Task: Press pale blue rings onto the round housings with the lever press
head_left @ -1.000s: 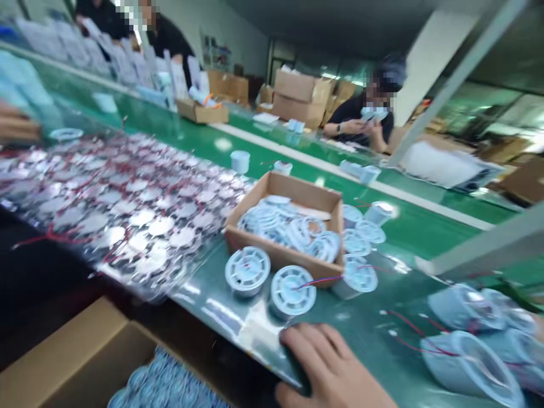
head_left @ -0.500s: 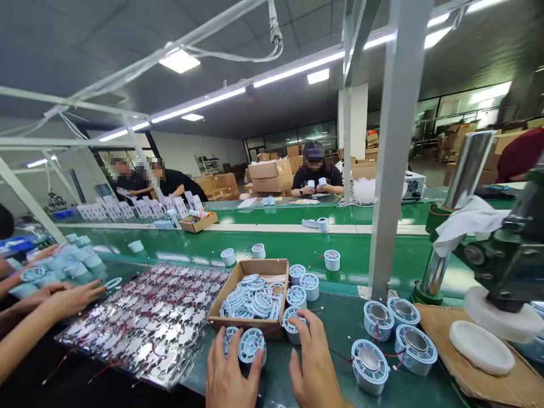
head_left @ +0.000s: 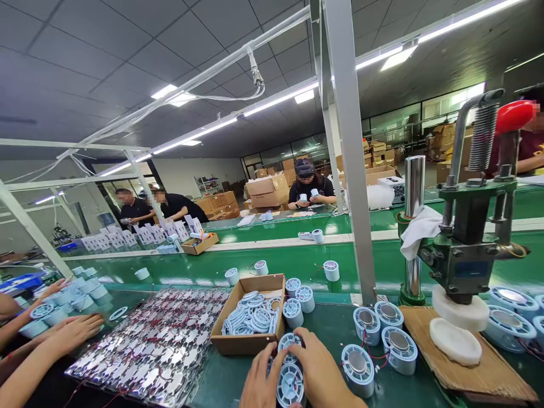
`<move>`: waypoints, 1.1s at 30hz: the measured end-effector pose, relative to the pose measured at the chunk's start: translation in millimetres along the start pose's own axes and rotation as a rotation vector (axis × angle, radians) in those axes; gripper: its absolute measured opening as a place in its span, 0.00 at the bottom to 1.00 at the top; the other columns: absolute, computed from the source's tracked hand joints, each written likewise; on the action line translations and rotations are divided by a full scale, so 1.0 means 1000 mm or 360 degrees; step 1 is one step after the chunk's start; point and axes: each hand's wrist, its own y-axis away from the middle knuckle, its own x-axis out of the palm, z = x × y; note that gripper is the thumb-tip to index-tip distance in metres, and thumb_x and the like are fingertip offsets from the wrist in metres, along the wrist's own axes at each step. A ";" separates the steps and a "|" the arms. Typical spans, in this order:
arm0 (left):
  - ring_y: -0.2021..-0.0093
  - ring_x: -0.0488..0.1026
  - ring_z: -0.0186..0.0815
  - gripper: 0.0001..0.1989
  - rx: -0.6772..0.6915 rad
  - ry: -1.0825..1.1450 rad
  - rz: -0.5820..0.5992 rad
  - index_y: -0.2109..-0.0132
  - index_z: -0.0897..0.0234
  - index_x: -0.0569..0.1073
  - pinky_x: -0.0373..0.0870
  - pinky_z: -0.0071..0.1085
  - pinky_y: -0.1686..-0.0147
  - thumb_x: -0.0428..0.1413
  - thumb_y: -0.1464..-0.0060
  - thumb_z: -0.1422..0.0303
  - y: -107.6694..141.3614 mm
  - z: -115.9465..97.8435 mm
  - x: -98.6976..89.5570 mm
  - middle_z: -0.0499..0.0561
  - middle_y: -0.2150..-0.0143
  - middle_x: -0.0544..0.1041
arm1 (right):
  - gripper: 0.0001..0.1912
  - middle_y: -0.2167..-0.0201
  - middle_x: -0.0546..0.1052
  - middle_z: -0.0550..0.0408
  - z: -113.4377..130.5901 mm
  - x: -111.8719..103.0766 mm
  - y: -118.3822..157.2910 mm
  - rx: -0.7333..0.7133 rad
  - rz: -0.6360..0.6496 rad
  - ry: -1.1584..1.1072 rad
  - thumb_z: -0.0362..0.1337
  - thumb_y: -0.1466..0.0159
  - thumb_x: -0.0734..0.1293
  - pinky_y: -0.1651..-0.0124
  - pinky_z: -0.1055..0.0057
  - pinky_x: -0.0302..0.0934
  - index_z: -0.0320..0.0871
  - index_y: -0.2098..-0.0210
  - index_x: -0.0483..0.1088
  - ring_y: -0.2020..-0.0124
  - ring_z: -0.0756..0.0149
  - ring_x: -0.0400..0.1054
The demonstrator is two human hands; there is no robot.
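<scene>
My left hand [head_left: 260, 381] and my right hand [head_left: 319, 369] meet at the bottom edge, both closed around a pair of round light-blue lamp housings [head_left: 290, 378] with ribbed tops. The housings sit between my palms on the green bench, just in front of a cardboard box [head_left: 248, 343] full of light-blue rings [head_left: 250, 317]. Left of the box lies a big spread of silver discs with red wires [head_left: 157, 340].
More housings [head_left: 385, 334] stand to the right, beside a hand press [head_left: 463, 249] on a cardboard sheet [head_left: 480, 371]. A co-worker's hands [head_left: 63, 334] reach in from the left. A steel post [head_left: 352, 170] rises behind the box. Other people sit across the green conveyor [head_left: 272, 255].
The view has lifted from the bench to the room. My hands have closed together around two housings, which sit closer to me than half a second ago.
</scene>
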 end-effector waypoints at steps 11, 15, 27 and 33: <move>0.43 0.70 0.54 0.44 0.0189 -0.0035 0.0516 0.31 0.51 0.54 0.73 0.46 0.50 0.53 0.51 0.39 -0.033 -0.043 -0.060 0.59 0.29 0.54 | 0.29 0.53 0.76 0.49 -0.008 -0.016 0.009 -0.0017 -0.0101 -0.0501 0.22 0.45 0.53 0.48 0.68 0.66 0.41 0.49 0.69 0.53 0.64 0.71; 0.45 0.72 0.57 0.39 0.0161 -0.0019 0.0733 0.39 0.49 0.65 0.74 0.51 0.54 0.60 0.57 0.41 -0.039 -0.058 -0.078 0.59 0.28 0.52 | 0.33 0.48 0.73 0.48 -0.013 -0.008 0.014 -0.0062 -0.0080 -0.0697 0.24 0.46 0.53 0.41 0.64 0.63 0.40 0.42 0.63 0.45 0.64 0.68; 0.35 0.62 0.53 0.41 -0.0104 0.0457 0.0391 0.43 0.56 0.70 0.69 0.44 0.44 0.58 0.59 0.37 0.006 -0.062 -0.097 0.64 0.29 0.50 | 0.37 0.38 0.60 0.46 -0.026 -0.015 0.030 -0.0281 -0.0205 -0.0396 0.22 0.44 0.52 0.39 0.55 0.63 0.44 0.35 0.52 0.37 0.60 0.57; 0.32 0.56 0.55 0.42 -0.0987 0.0864 -0.0478 0.47 0.59 0.68 0.59 0.50 0.37 0.49 0.57 0.31 0.148 -0.048 -0.078 0.62 0.30 0.53 | 0.30 0.42 0.65 0.47 -0.011 -0.020 0.046 -0.0543 0.0282 -0.0232 0.23 0.40 0.55 0.37 0.55 0.58 0.44 0.39 0.59 0.40 0.60 0.59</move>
